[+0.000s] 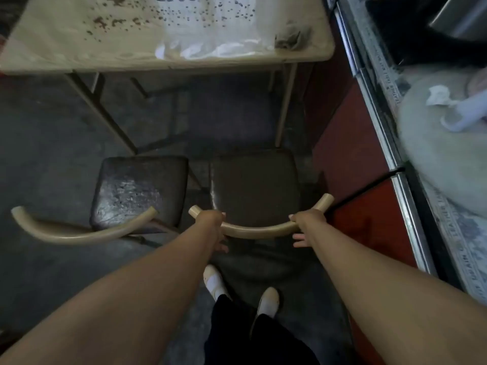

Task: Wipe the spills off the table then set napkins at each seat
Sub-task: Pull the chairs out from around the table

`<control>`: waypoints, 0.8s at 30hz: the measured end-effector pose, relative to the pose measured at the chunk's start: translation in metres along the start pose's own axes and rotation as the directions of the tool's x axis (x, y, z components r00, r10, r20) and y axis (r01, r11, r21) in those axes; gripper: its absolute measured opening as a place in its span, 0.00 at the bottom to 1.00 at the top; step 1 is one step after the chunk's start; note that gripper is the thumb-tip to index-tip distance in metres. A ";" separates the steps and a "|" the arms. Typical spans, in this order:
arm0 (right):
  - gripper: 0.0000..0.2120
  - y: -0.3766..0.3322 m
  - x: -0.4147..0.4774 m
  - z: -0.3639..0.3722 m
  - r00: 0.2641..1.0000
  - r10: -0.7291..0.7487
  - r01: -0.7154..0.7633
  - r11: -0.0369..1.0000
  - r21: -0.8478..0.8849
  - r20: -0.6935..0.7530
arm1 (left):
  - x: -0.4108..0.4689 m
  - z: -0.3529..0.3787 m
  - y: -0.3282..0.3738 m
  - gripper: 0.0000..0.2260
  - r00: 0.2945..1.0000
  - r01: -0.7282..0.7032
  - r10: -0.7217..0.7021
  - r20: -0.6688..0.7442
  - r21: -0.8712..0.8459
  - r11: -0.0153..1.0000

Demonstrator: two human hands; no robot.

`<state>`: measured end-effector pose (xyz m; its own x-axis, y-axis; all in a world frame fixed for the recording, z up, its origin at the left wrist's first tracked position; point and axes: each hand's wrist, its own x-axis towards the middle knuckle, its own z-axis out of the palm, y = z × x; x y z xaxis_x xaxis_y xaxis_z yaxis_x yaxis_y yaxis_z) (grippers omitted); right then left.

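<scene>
A beige folding table (79, 55) stands ahead, spattered with dark brown spills (105, 22) and water drops (210, 11). White napkins (210, 48) lie crumpled near its front edge, and a grey cloth (291, 38) sits at the front right corner. Below me is a chair with a dark seat (253, 188) and a curved tan backrest (258, 230). My left hand (214, 227) grips the backrest near its left end. My right hand (303, 227) grips it near its right end.
A second chair (137, 191) with its own curved backrest (79, 233) stands to the left, close to the first. A red counter (369, 219) with a metal edge runs along the right, holding a pale bundle and white paper. My feet stand on the dark floor behind the chair.
</scene>
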<state>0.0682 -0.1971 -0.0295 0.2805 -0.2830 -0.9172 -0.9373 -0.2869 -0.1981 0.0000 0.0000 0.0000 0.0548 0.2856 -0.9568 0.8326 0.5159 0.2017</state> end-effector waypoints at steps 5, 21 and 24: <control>0.33 0.003 0.023 0.006 0.999 0.051 -0.051 0.997 0.059 0.000 | 0.030 0.007 -0.001 0.15 0.998 0.029 -0.034 -0.055 -0.077 0.997; 0.29 -0.054 0.041 0.034 0.994 -0.018 0.052 0.950 0.307 -0.112 | 0.079 0.012 0.054 0.22 0.978 -0.164 0.128 -0.163 -0.230 0.959; 0.28 -0.085 0.044 0.045 0.989 -0.033 0.077 0.945 0.319 -0.141 | 0.087 0.012 0.082 0.22 0.979 -0.172 0.141 -0.146 -0.230 0.958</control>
<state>0.1505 -0.1438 -0.0684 0.3376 -0.3994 -0.8523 -0.9298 -0.0005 -0.3681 0.0797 0.0570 -0.0689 0.0906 0.4703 -0.8779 0.6614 0.6306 0.4061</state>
